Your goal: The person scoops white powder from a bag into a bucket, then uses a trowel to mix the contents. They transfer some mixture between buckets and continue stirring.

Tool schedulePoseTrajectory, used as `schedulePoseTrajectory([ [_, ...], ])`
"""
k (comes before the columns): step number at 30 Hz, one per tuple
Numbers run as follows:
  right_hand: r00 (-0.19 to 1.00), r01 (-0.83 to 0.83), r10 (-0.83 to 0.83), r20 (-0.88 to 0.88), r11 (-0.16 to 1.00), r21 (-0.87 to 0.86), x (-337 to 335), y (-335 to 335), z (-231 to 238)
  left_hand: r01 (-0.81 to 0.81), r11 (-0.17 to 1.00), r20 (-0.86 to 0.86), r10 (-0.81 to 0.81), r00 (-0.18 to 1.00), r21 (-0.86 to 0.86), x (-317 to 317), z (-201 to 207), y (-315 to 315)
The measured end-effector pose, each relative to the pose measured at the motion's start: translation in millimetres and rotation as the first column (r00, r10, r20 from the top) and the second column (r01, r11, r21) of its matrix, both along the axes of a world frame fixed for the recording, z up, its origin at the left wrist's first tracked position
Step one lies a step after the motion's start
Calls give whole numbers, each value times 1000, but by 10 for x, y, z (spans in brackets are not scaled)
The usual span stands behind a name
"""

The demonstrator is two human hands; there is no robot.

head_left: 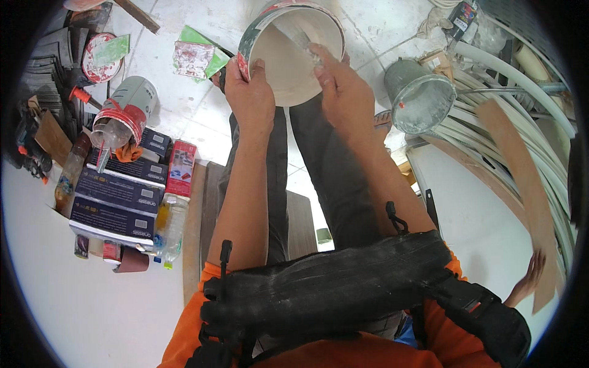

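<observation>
Black webbing and a padded black pouch (pixel 331 288) lie nearest the lens in the head view, one of each, with orange sleeves (pixel 187 325) on both sides. Beyond them two bare forearms reach to one round bucket (pixel 250 38), held near the top of the picture above the dark trouser legs (pixel 331 184); whether anything supports it from below cannot be told. The left hand (pixel 251 92) has its grip closed on the near-left rim, thumb inside. The right hand (pixel 343 86) has its grip closed around one scraper (pixel 299 38), the blade inside the bucket beside a pale coating.

Most likely trouble, as a judgement: a hard push of the blade against the wall could twist the rim out of the left grip and tip the bucket; a slick handle could let the scraper drop in.

Around them, counted: one grey-and-red pail (pixel 144 92) lying tilted at left, at least three dark blue boxes (pixel 119 193), one red-and-white box (pixel 181 168), and one grey pail (pixel 423 98) at right. Beside that pail are many coils of pale tubing (pixel 478 132), too tangled to number, and one long brown strip (pixel 509 165), with another person's hand (pixel 529 282) at its lower end.
</observation>
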State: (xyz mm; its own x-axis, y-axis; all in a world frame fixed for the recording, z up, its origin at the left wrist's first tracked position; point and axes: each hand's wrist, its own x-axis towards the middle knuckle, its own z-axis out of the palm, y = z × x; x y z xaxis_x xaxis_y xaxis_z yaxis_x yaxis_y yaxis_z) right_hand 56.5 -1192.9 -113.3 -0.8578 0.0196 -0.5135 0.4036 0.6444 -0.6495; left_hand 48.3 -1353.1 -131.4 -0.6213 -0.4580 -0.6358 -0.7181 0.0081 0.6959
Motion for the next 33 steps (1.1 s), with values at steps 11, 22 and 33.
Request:
schedulePoseTrajectory([
  [11, 861, 420, -370, 350, 904, -79, 470, 143, -211, 209, 918, 68, -197, 978, -338, -13, -3, 148],
  [22, 859, 320, -308, 410, 946, 39, 28, 154, 140, 183, 956, 68, -172, 983, -230, -67, -29, 169],
  [33, 818, 455, -383, 429, 887, -76, 221, 252, -121, 194, 924, 17, -200, 980, -329, -80, 54, 291],
])
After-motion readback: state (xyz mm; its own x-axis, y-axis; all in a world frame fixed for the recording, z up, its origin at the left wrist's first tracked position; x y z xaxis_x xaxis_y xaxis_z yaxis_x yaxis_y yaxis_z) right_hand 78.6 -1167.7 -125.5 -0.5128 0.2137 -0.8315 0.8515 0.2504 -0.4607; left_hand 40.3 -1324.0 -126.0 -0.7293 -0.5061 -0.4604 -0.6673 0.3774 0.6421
